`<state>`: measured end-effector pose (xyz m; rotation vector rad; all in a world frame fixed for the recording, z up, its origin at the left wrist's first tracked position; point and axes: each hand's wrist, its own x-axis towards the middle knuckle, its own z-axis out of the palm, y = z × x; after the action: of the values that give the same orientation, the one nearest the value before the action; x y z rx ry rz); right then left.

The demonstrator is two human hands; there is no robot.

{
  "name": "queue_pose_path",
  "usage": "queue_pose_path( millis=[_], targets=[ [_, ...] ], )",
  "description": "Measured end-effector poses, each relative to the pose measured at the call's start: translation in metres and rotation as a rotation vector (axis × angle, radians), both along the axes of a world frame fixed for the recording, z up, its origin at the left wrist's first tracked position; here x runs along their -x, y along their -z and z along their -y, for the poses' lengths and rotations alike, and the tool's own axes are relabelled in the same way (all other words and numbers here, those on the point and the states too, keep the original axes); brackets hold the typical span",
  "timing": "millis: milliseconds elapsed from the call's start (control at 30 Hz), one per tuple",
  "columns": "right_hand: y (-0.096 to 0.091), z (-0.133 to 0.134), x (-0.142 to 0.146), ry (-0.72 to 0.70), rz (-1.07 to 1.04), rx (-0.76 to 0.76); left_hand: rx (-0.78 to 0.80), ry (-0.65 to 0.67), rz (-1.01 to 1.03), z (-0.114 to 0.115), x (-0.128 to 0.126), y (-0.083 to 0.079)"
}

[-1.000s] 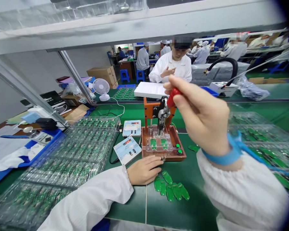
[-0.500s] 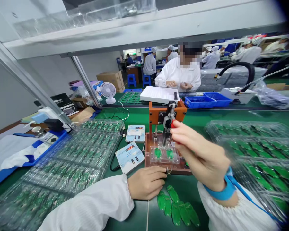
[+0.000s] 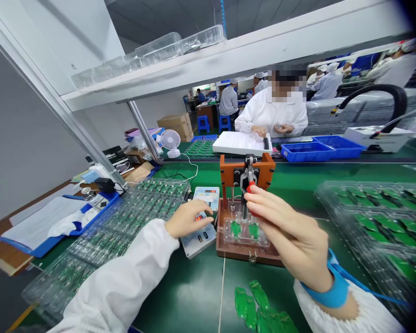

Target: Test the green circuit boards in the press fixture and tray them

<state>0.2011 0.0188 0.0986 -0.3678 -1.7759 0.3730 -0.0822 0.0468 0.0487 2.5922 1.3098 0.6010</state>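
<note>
My right hand (image 3: 293, 233), with a blue wrist strap (image 3: 327, 289), has its fingers around the red handle (image 3: 251, 188) of a toggle clamp (image 3: 248, 172) on an orange and brown test fixture (image 3: 225, 249). Under the clamp, a clear plate (image 3: 244, 236) lies over green circuit boards (image 3: 235, 229). My left hand (image 3: 189, 218) is empty, its fingers apart, hovering over or touching two small meters with red digits; it partly covers the nearer meter (image 3: 199, 243), while the farther meter (image 3: 208, 194) sits behind. Several loose green boards (image 3: 260, 310) lie in front of the fixture.
Clear trays of boards stand at left (image 3: 125, 231) and right (image 3: 374, 217). Behind the fixture are a white fan (image 3: 170, 140), a white box (image 3: 237, 142) and blue bins (image 3: 307, 151). A co-worker (image 3: 273, 111) sits opposite. A shelf (image 3: 194, 69) crosses overhead.
My left hand has lifted from the fixture's front edge and moved left and away from me to the meters. My right hand stays on the red handle. The camera view has shifted.
</note>
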Motion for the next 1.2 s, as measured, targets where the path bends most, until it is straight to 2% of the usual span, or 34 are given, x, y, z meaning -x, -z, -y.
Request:
queue_pose_path(
  millis=[133,267,500,900,1067,1200],
  targets=[
    [0.002,-0.001,0.002,-0.004,-0.024,0.01,0.24,-0.071,-0.326,-0.032,0.029,0.016],
    [0.004,0.0,0.005,-0.005,-0.047,0.013,0.347,-0.079,-0.475,-0.038,0.032,0.033],
    [0.006,0.0,0.008,-0.012,-0.068,0.009,0.389,-0.05,-0.507,-0.041,0.027,0.034],
    [0.008,-0.001,0.01,0.004,-0.072,-0.007,0.451,-0.118,-0.568,-0.036,0.021,0.031],
    [0.009,-0.001,0.011,0.007,-0.064,0.0,0.447,-0.137,-0.495,-0.036,0.033,0.029],
    [0.009,-0.001,0.01,0.004,-0.068,0.001,0.454,-0.127,-0.518,-0.037,0.046,0.03]
  ],
)
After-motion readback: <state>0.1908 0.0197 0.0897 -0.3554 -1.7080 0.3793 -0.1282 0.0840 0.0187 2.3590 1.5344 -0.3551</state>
